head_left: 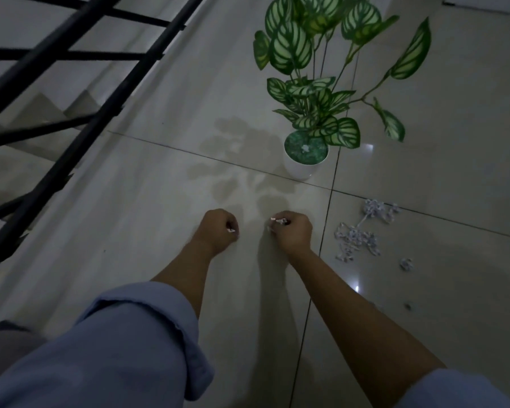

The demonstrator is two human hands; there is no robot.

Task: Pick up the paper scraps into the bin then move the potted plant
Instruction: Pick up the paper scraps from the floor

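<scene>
On the dim tiled floor (147,201), my left hand (218,231) and right hand (292,231) clutch paper scraps; more scraps (357,237) lie right, near the potted plant (306,154). No bin visible; finding it comes next.

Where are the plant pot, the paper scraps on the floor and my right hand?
plant pot (302,169): head view, white front wall.
paper scraps (357,238): head view, middle of pile.
right hand (292,232): head view, back of fist.
</scene>
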